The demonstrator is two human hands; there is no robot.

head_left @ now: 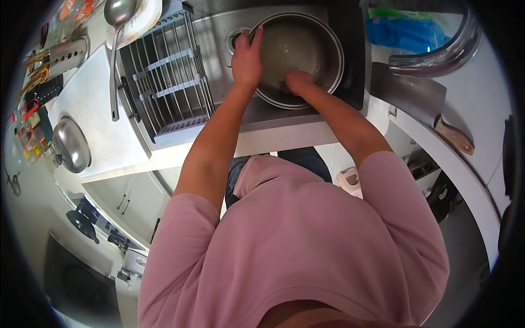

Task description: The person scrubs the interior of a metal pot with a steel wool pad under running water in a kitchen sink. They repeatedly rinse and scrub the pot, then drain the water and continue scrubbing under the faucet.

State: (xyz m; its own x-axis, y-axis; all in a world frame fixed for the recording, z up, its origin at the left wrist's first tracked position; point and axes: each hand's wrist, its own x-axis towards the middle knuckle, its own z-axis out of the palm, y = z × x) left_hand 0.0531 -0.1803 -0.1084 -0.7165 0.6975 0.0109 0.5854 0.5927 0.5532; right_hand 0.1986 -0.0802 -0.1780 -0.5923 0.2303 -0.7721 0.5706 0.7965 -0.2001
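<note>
A large round metal pot [324, 49] with murky liquid in it stands in a stainless steel sink [217, 24]. At the pot's left rim is my left hand [248, 59], its fingers laid over the edge. Inside the pot, low in the liquid near the front wall, my right hand [299, 82] has its fingers curled; something dark shows beside them, too unclear to name. Whether those fingers grip it cannot be told. Left of the pot, a drain fitting [234, 41] is partly hidden by my left hand.
A dish rack [172, 78] spans the sink's left part. Further left are a ladle [114, 74], a white cutting board [102, 135] and a domed metal lid [71, 144]. On the right counter lie a cleaver [410, 88] with a wooden handle and a blue bottle [406, 34], beside the curved faucet [443, 61].
</note>
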